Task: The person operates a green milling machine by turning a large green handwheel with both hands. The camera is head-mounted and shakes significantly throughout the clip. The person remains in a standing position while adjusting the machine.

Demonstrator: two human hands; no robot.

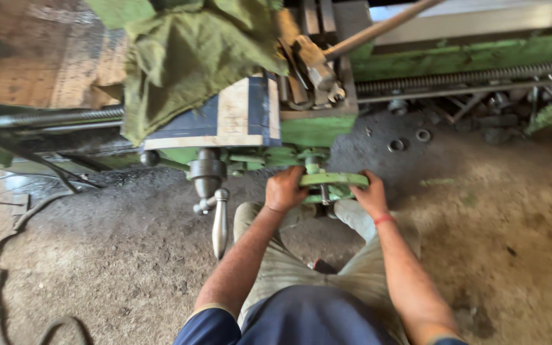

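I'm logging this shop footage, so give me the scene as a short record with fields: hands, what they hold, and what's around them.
setting: green lathe on a dirt floor
left hand: closed on the left rim of the green handwheel
right hand: closed on the handwheel's right rim, red band at the wrist
near left: metal lever handle hanging down
on top: green cloth draped over the machine
behind: long lead screw
floor by machine: metal rings

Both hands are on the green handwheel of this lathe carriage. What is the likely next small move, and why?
Probably a short turn of the green handwheel. The left hand grips its left rim and the right hand its right rim, a two-handed hold suited to rotating it. The long steel lever hanging to the left is untouched.
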